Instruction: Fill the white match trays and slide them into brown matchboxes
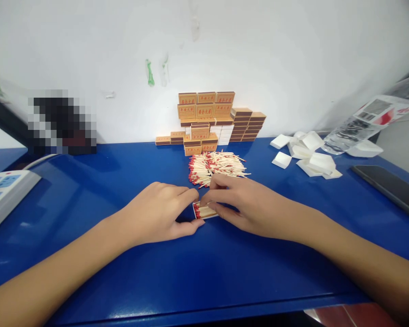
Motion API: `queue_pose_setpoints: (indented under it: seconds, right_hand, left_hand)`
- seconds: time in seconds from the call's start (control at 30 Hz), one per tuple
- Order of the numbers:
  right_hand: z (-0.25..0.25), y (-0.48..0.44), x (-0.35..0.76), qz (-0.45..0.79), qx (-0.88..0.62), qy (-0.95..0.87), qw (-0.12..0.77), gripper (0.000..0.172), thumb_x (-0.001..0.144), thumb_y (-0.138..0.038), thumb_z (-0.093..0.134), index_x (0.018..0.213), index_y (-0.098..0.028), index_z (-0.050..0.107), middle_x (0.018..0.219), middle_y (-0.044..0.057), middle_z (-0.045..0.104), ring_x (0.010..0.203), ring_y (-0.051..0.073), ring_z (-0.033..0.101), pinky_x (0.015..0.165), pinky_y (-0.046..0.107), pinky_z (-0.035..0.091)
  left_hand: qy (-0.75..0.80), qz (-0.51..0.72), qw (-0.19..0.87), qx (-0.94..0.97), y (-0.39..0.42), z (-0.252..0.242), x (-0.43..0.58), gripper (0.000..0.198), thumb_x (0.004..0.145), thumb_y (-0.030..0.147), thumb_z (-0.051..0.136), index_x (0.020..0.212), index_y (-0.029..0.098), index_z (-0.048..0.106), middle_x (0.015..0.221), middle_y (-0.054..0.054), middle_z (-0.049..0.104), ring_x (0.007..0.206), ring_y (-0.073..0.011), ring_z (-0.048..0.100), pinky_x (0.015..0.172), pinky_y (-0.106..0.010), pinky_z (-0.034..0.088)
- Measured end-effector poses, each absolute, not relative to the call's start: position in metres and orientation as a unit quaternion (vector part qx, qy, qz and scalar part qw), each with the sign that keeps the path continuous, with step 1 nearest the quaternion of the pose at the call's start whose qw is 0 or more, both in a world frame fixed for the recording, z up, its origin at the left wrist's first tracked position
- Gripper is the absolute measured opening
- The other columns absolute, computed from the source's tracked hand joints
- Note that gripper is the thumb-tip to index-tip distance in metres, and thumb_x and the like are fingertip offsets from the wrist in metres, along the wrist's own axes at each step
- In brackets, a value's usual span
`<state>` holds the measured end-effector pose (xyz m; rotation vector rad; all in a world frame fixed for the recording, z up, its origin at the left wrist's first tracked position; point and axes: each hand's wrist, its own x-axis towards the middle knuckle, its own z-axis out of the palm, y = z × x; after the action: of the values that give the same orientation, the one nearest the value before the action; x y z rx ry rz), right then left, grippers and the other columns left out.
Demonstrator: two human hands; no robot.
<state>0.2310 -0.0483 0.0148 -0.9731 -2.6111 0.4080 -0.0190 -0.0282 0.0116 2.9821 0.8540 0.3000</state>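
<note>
A small white matchbox tray (206,217) lies on the blue table, with red-headed matches (204,210) lined up inside it. My left hand (163,211) grips the tray's left end between thumb and fingers. My right hand (247,204) is bent over the tray's right part, its thumb and index finger closed at the matches inside; the fingers cover the tray's right end. Just beyond my hands spreads a loose pile of matches (218,168), most of the red heads pointing left.
Printed matchboxes (204,111) are stacked against the wall behind the pile. Several white paper trays (311,141) lie at the right, beside a plastic bottle (347,129) and a black phone (388,184). A power strip (10,195) stands at the left on the table (177,277).
</note>
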Motion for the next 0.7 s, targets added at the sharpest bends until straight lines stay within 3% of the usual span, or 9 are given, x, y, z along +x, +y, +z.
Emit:
queue_pose_setpoints:
  seconds: [0.37, 0.5, 0.7]
  right_hand:
    - [0.025, -0.046, 0.239, 0.121, -0.348, -0.914, 0.172, 0.02, 0.101, -0.018, 0.055, 0.103, -0.02, 0.075, 0.097, 0.006, 0.064, 0.08, 0.017, 0.059, 0.072, 0.03, 0.044]
    - [0.032, -0.024, 0.267, 0.043, -0.426, -0.878, 0.216, 0.017, 0.098, -0.021, 0.056, 0.097, -0.02, 0.073, 0.089, 0.006, 0.067, 0.077, 0.018, 0.06, 0.07, 0.031, 0.041]
    - [0.025, -0.002, 0.293, 0.066, -0.483, -0.866, 0.114, 0.019, 0.093, -0.034, 0.061, 0.079, -0.021, 0.065, 0.075, 0.003, 0.064, 0.067, 0.017, 0.054, 0.064, 0.031, 0.035]
  left_hand:
    - [0.28, 0.092, 0.017, 0.955, -0.028, 0.011, -0.019, 0.027, 0.097, 0.045, 0.063, 0.099, 0.019, 0.067, 0.084, 0.0, 0.074, 0.068, -0.0185, 0.067, 0.06, -0.031, 0.042]
    - [0.282, 0.087, 0.017, 0.955, -0.028, 0.013, -0.019, 0.027, 0.097, 0.045, 0.063, 0.102, 0.019, 0.068, 0.084, -0.001, 0.074, 0.067, -0.0184, 0.067, 0.061, -0.031, 0.043]
    - [0.285, 0.086, 0.012, 0.954, -0.028, 0.014, -0.019, 0.03, 0.096, 0.048, 0.063, 0.101, 0.019, 0.069, 0.082, 0.0, 0.073, 0.066, -0.0183, 0.066, 0.06, -0.031, 0.041]
